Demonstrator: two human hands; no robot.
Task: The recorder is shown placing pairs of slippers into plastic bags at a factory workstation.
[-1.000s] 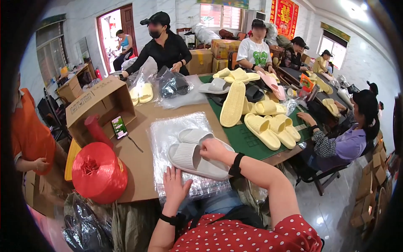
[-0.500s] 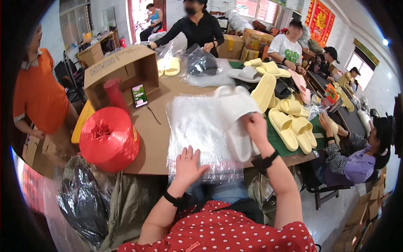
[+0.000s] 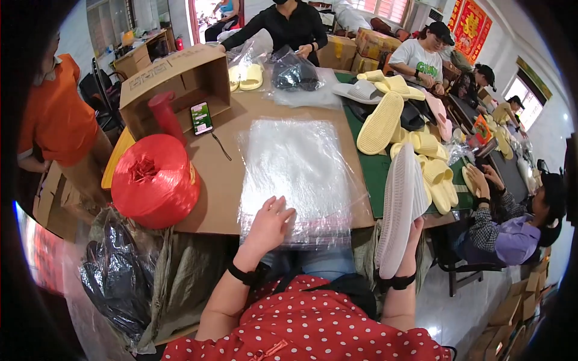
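My left hand [image 3: 267, 228] lies with fingers stretched over the near part of a stack of clear plastic bags [image 3: 295, 162] on the brown table. Off to the right, past the table's front edge, my right hand [image 3: 413, 231] grips a white slide slipper [image 3: 394, 210] that stands nearly upright, its ribbed sole facing left. A second white slipper seems pressed against it, though the overlap hides most of that one. The slipper covers much of my right hand. Yellow slippers [image 3: 438, 180] lie just behind it on a green mat [image 3: 376, 180].
To the left are a large red roll of plastic twine [image 3: 155, 183], a phone [image 3: 201, 118] and an open cardboard box [image 3: 174, 90]. Bagged dark slippers [image 3: 295, 77] lie at the far side. Co-workers stand across the table and to the left; another sits at the right.
My right hand has carried the white slippers from above the bags to the right and toward me, turning them on edge. My left hand stays on the bags, shifted slightly.
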